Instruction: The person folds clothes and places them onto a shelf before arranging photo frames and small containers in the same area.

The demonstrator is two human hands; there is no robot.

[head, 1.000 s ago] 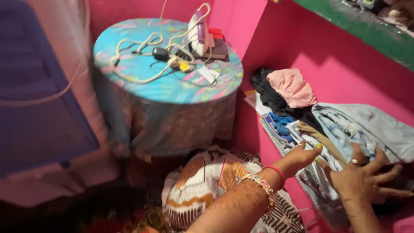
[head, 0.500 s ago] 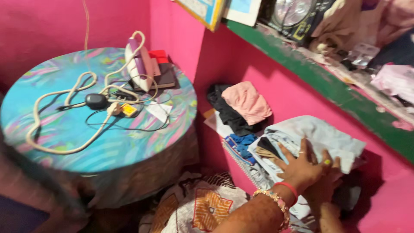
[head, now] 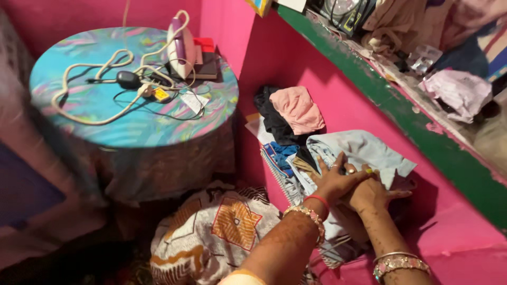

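Both hands [head: 351, 187] now lower on clothes pile [head: 364, 150]

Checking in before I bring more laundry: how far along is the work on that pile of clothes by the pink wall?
Looks early. Done: the pink garment lies folded on the black clothes. In hand: the left hand and right hand overlap, pressing on the light blue garment atop the pile. Left: that garment is rumpled, the clothes under it are jumbled, and the iron stands on the round table.
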